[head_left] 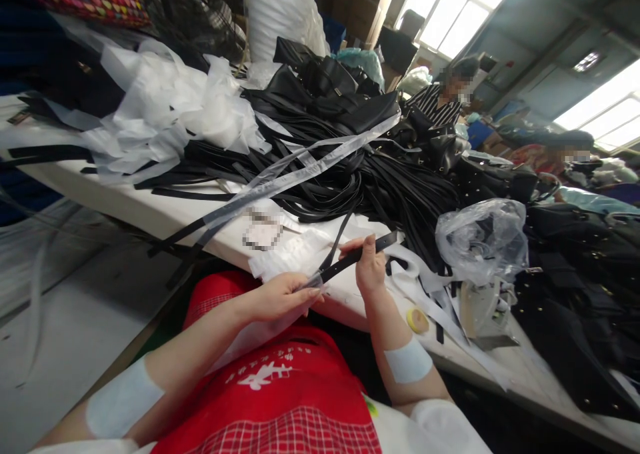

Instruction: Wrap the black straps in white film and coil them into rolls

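A black strap with small holes is stretched between my two hands above the table's front edge. My left hand is closed on a clear plastic sleeve around the strap's near end. Further along, my right hand pinches the strap between thumb and fingers, and its free end points right. Behind my hands lies a large pile of black straps. Long plastic-sleeved straps lie across that pile.
Crumpled white plastic sleeves heap up at the left of the white table. At right are a clear plastic bag, a yellow tape roll and black bags. A person in stripes is farther back.
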Tool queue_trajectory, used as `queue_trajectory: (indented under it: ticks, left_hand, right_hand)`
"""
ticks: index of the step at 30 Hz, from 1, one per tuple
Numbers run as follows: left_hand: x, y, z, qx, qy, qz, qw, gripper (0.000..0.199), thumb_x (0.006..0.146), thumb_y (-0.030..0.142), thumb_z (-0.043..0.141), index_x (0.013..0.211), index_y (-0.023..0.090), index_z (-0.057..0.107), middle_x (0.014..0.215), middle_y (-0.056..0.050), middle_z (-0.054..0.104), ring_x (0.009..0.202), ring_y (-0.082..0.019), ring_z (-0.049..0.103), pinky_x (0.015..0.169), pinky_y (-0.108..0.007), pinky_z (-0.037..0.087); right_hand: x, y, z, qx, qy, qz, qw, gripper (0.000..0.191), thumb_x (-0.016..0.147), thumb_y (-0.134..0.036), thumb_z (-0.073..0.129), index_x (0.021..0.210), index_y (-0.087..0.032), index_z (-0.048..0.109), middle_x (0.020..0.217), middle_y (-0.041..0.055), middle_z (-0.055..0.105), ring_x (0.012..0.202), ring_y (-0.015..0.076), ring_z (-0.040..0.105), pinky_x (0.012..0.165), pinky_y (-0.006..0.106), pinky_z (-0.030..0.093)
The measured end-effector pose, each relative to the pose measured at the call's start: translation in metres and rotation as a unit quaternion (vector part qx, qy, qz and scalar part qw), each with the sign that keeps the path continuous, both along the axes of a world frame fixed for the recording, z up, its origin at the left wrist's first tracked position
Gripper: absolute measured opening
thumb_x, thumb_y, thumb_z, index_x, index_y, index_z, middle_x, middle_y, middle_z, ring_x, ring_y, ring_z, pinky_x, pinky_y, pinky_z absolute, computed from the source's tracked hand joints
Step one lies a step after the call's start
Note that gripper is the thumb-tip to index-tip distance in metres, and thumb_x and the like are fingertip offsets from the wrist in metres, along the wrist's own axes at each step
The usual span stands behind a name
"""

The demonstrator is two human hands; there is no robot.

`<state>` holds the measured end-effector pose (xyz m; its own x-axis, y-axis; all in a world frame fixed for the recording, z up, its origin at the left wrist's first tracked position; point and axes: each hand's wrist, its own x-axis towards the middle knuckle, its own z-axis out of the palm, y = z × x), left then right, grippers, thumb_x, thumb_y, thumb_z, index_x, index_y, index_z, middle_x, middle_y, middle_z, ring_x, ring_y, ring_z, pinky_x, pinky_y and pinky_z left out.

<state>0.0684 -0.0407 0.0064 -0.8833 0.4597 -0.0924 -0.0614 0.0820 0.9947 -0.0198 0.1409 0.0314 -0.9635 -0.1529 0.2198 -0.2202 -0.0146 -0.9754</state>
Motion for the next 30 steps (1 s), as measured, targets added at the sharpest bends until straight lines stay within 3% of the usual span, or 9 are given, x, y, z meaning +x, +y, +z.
queue_trajectory:
  ticks: [4, 8, 12, 15, 18, 20, 22, 25, 30]
  left_hand:
    - [-0.002, 0.010, 0.000, -0.006, 0.001, 0.038, 0.999, 0.050, 0.093, 0.056, 0.043, 0.083, 0.013, 0.067, 0.066, -0.003, 0.064, 0.057, -0.014, 0.059, 0.055, -0.023, 0.045]
    - [-0.003, 0.011, -0.007, -0.050, 0.010, 0.102, 0.994, 0.051, 0.096, 0.052, 0.036, 0.076, 0.014, 0.063, 0.051, 0.001, 0.054, 0.047, -0.012, 0.050, 0.049, -0.022, 0.039]
    - [0.000, 0.004, -0.010, -0.055, 0.015, 0.133, 0.989, 0.044, 0.097, 0.046, 0.039, 0.124, 0.015, 0.055, 0.060, 0.004, 0.057, 0.041, -0.010, 0.049, 0.046, -0.022, 0.040]
    - [0.002, 0.002, -0.008, -0.054, 0.010, 0.149, 0.987, 0.063, 0.096, 0.043, 0.044, 0.149, 0.016, 0.023, 0.073, 0.002, 0.066, 0.040, -0.009, 0.050, 0.045, -0.022, 0.043]
    - [0.003, 0.005, -0.007, -0.013, -0.036, 0.154, 0.987, 0.065, 0.093, 0.049, 0.049, 0.143, 0.015, 0.026, 0.075, 0.000, 0.068, 0.039, -0.009, 0.049, 0.042, -0.021, 0.041]
    - [0.002, 0.006, -0.008, 0.015, -0.085, 0.128, 0.988, 0.051, 0.089, 0.055, 0.052, 0.118, 0.013, 0.049, 0.069, 0.000, 0.066, 0.038, -0.009, 0.048, 0.039, -0.020, 0.036]
    - [0.002, 0.008, -0.010, 0.019, -0.122, 0.090, 0.988, 0.046, 0.088, 0.059, 0.050, 0.090, 0.014, 0.057, 0.063, -0.001, 0.064, 0.041, -0.009, 0.049, 0.040, -0.019, 0.035]
    - [0.001, 0.008, -0.013, 0.008, -0.133, 0.083, 0.988, 0.052, 0.089, 0.063, 0.042, 0.086, 0.014, 0.058, 0.066, -0.004, 0.066, 0.046, -0.012, 0.056, 0.043, -0.021, 0.039]
    - [0.001, 0.005, -0.011, -0.104, -0.037, 0.163, 0.981, 0.051, 0.094, 0.059, 0.033, 0.081, 0.016, 0.057, 0.064, -0.003, 0.066, 0.050, -0.014, 0.059, 0.054, -0.025, 0.046]
  right_hand:
    - [0.016, -0.012, -0.009, 0.085, 0.009, 0.088, 0.992, 0.065, 0.094, -0.065, 0.032, 0.074, -0.020, 0.075, 0.062, 0.0039, 0.063, 0.057, 0.0140, 0.057, 0.055, 0.027, 0.044]
    - [0.022, -0.021, -0.022, 0.121, 0.002, 0.149, 0.981, 0.044, 0.092, -0.054, 0.049, 0.086, -0.020, 0.077, 0.080, 0.0045, 0.064, 0.076, 0.0161, 0.059, 0.071, 0.028, 0.046]
    - [0.009, -0.017, -0.034, 0.015, -0.155, 0.013, 0.988, 0.031, 0.075, -0.046, 0.072, 0.088, -0.018, 0.070, 0.081, 0.0017, 0.066, 0.076, 0.0159, 0.059, 0.068, 0.026, 0.045]
    - [0.003, -0.016, -0.038, -0.116, -0.280, 0.032, 0.952, 0.035, 0.069, -0.039, 0.079, 0.092, -0.016, 0.067, 0.089, 0.0030, 0.068, 0.082, 0.0159, 0.062, 0.075, 0.027, 0.048]
    - [-0.001, -0.015, -0.037, -0.227, -0.369, 0.108, 0.895, 0.034, 0.072, -0.036, 0.077, 0.096, -0.015, 0.067, 0.090, 0.0048, 0.070, 0.083, 0.0156, 0.065, 0.080, 0.028, 0.050]
    - [-0.006, -0.015, -0.035, -0.278, -0.392, 0.118, 0.869, 0.025, 0.075, -0.035, 0.075, 0.089, -0.016, 0.065, 0.079, 0.0013, 0.068, 0.074, 0.0137, 0.064, 0.076, 0.027, 0.051]
    - [-0.012, -0.017, -0.034, -0.303, -0.392, 0.124, 0.860, 0.025, 0.077, -0.038, 0.073, 0.072, -0.018, 0.058, 0.066, -0.0029, 0.062, 0.064, 0.0118, 0.060, 0.070, 0.025, 0.050]
    - [-0.015, -0.027, -0.035, -0.289, -0.350, 0.106, 0.885, 0.045, 0.080, -0.052, 0.068, 0.058, -0.020, 0.046, 0.059, -0.0032, 0.058, 0.059, 0.0113, 0.057, 0.067, 0.025, 0.049]
    - [0.011, -0.059, -0.039, -0.146, -0.242, 0.042, 0.958, 0.059, 0.084, -0.069, 0.051, 0.066, -0.016, 0.068, 0.071, 0.0062, 0.070, 0.069, 0.0153, 0.062, 0.072, 0.027, 0.048]
